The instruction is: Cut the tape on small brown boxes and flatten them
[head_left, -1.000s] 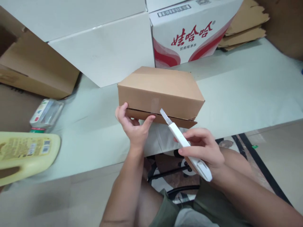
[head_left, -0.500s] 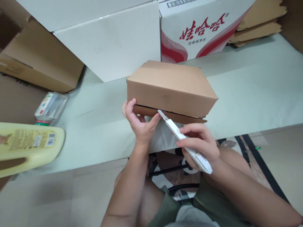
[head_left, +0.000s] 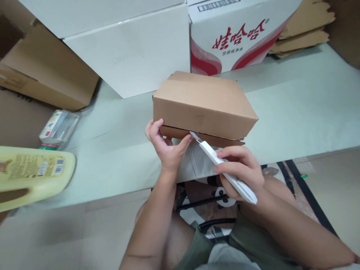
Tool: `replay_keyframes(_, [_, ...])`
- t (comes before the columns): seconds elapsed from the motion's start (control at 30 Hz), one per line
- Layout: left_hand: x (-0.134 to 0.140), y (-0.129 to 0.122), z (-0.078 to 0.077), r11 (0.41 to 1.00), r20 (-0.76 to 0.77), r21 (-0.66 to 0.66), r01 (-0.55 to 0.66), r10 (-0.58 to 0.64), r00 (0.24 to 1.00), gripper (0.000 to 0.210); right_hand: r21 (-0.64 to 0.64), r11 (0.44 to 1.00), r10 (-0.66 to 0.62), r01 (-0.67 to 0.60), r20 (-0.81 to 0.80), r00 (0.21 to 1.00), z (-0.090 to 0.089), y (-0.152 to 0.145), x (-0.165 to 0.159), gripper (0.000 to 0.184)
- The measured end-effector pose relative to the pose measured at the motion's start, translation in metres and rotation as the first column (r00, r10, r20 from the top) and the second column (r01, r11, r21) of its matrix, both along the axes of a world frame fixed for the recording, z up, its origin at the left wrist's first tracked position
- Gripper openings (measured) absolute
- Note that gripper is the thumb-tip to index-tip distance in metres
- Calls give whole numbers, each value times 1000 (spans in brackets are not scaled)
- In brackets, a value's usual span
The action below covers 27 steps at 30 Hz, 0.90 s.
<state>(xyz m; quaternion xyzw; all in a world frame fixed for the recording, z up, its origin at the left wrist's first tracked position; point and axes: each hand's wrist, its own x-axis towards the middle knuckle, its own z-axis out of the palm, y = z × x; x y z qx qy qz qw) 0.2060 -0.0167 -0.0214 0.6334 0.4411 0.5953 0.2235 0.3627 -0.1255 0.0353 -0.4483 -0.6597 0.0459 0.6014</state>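
A brown cardboard box [head_left: 205, 93] rests near the front edge of the table, a dark slit running along the lower part of its front side. My left hand [head_left: 168, 148] grips the box's lower left, fingers at the left corner and thumb pressed near the slit. In my right hand [head_left: 242, 168] is a white utility knife [head_left: 213, 153], its blade out and pointing up to the left. The blade's tip lies at the slit, right beside my left thumb; whether it is inside the gap I cannot tell.
Behind the box stand a large white box [head_left: 135, 56] and a white carton with red print [head_left: 225, 41]. Flattened cardboard [head_left: 303, 26] is stacked at back right. On the left are a brown carton [head_left: 53, 67], a clear bottle [head_left: 60, 127] and a yellow jug [head_left: 36, 172].
The knife and my right hand have shifted slightly to the right. The box's left front corner has moved a little to the right, with my left hand still on it.
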Motion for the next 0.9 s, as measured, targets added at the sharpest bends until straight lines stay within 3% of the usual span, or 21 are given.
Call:
replay_keyframes(0.2, [1,2,1,998,-26,-46,-51,50,998,97,-13,999,32,-32,3,999,0,-2,1,24])
replay_keyframes(0.47, [-5,10,5,995,83,-41,-89,92,992,100,-41,994,109,-106,77,991,14,-3,17,24])
replay_keyframes(0.6, [-6,7,11,991,51,-69,-114,118,992,99,-84,992,105,-98,89,990,13,-3,19,25])
replay_keyframes(0.9, [-2,0,17,988,-70,-14,-151,150,986,91,-41,991,132,-129,70,989,2,5,9,26])
